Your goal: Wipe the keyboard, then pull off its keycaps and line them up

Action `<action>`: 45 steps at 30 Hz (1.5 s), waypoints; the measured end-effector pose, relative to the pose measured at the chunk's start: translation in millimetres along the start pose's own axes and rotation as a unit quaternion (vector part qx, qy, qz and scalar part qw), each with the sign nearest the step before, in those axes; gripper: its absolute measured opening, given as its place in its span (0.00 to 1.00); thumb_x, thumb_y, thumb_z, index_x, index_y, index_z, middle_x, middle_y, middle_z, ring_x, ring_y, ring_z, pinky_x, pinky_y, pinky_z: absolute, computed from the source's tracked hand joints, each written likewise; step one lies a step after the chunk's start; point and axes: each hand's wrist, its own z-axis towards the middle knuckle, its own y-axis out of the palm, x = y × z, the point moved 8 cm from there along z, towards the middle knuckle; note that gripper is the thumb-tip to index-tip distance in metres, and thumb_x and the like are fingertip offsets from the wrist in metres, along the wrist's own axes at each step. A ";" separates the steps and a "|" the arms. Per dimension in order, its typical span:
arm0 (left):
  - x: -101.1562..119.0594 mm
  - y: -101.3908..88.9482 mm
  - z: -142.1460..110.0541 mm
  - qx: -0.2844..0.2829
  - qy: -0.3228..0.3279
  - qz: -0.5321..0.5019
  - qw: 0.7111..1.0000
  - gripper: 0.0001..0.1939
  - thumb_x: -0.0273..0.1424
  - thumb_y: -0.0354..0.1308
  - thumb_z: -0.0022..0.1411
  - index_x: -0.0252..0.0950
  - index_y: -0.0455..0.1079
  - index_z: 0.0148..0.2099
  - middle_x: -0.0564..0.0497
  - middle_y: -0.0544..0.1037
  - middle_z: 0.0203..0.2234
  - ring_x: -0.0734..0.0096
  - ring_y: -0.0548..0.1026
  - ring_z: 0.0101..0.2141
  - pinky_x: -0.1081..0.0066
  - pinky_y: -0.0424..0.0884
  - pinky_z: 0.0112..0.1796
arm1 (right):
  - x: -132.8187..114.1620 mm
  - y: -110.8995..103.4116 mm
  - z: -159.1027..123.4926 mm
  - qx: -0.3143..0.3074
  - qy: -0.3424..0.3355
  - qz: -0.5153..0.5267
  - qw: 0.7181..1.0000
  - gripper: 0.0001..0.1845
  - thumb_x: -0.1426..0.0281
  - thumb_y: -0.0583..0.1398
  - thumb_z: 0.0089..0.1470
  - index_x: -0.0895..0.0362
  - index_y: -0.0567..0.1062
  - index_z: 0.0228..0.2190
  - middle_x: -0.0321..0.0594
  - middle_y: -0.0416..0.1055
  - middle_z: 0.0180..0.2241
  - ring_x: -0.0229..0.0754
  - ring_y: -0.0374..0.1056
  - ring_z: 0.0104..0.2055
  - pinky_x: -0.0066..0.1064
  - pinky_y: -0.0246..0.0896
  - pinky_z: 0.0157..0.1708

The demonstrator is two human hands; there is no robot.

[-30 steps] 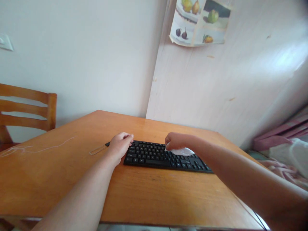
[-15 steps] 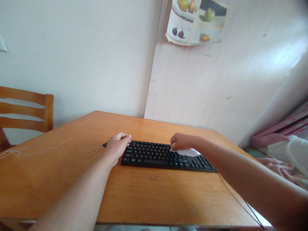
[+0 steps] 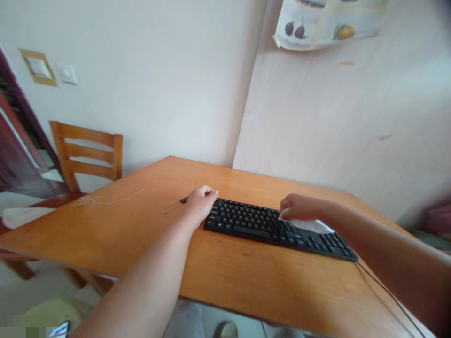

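A black computer keyboard [image 3: 246, 220] lies slightly askew on the wooden table. At its far left corner is my left hand [image 3: 200, 202], with thumb and fingers closed on the keyboard's edge. My right hand [image 3: 299, 207] is closed around a white tissue [image 3: 312, 226] over the right-hand part of the keys. Part of the tissue hangs out below the fist and covers some keys. Just left of my left hand lies a thin wire-like loop [image 3: 172, 206] with a black end, partly hidden by the hand.
Pale loose threads [image 3: 116, 201] lie on the left of the table [image 3: 225, 277]. The keyboard's black cable [image 3: 384, 288] runs off at the right front. A wooden chair [image 3: 91, 152] stands beyond the left edge. The wall is behind, with a fruit painting [image 3: 317, 28].
The view has turned to the left, so everything sits further right in it and more of the chair shows. Both hands keep nearly the same places on the keyboard.
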 end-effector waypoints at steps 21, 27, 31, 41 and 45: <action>-2.3 -1.0 5.5 0.010 0.029 0.061 0.998 0.12 0.40 0.54 0.59 0.37 0.69 0.30 0.49 0.78 0.27 0.67 0.74 0.30 0.70 0.66 0.33 | 28.1 -7.8 -10.2 -0.005 0.037 -0.059 0.998 0.05 0.70 0.61 0.40 0.59 0.77 0.22 0.40 0.73 0.23 0.42 0.67 0.27 0.30 0.54 0.26; -6.8 -8.5 9.2 0.041 0.012 0.047 0.998 0.16 0.43 0.50 0.62 0.37 0.68 0.30 0.48 0.77 0.26 0.67 0.74 0.29 0.69 0.66 0.33 | -27.6 -20.7 6.1 0.042 -0.003 0.011 0.999 0.07 0.70 0.60 0.45 0.59 0.78 0.26 0.40 0.75 0.25 0.41 0.69 0.28 0.29 0.58 0.27; -10.4 -11.6 10.0 0.051 -0.005 0.043 0.998 0.17 0.44 0.49 0.63 0.37 0.68 0.30 0.48 0.77 0.26 0.66 0.74 0.29 0.69 0.66 0.33 | -95.1 -22.0 22.6 0.086 -0.077 0.020 0.993 0.08 0.69 0.60 0.46 0.58 0.79 0.29 0.42 0.77 0.29 0.43 0.70 0.32 0.29 0.59 0.28; -12.1 -9.6 12.8 0.052 -0.010 0.052 0.997 0.19 0.44 0.47 0.65 0.37 0.71 0.32 0.46 0.78 0.27 0.65 0.76 0.32 0.70 0.67 0.34 | -202.1 -12.8 68.4 0.109 -0.168 -0.078 0.977 0.13 0.65 0.58 0.50 0.55 0.81 0.33 0.41 0.78 0.32 0.42 0.71 0.33 0.27 0.57 0.29; -6.8 -8.9 10.3 0.050 0.006 0.088 0.995 0.20 0.43 0.46 0.65 0.37 0.71 0.30 0.45 0.78 0.27 0.63 0.76 0.32 0.69 0.66 0.33 | -216.3 -4.9 74.1 0.087 -0.175 -0.123 0.973 0.15 0.66 0.57 0.52 0.58 0.82 0.33 0.46 0.78 0.32 0.44 0.71 0.35 0.29 0.57 0.31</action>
